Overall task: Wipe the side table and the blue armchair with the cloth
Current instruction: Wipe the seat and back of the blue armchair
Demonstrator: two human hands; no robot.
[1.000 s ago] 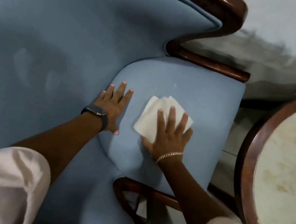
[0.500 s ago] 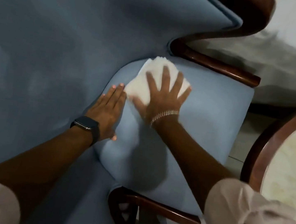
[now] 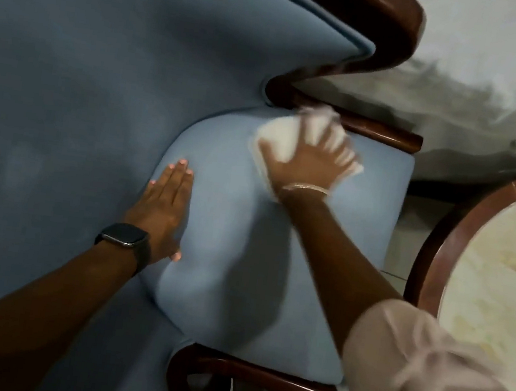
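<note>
Cloth looks soft and bunchy; your right hand presses it with spread fingers, best mid-cloth. Your left hand lies flat on the seat.

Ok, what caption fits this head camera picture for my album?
Right hand presses a white cloth on the blue armchair seat; left hand rests flat nearby.

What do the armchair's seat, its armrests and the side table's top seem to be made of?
Seat: blue upholstery fabric, matte, softly rounded over padding. Armrests: dark reddish wood, glossy varnish, judging by bright highlights. Side table top: pale mottled stone, possibly marble, set in a wooden rim.
</note>
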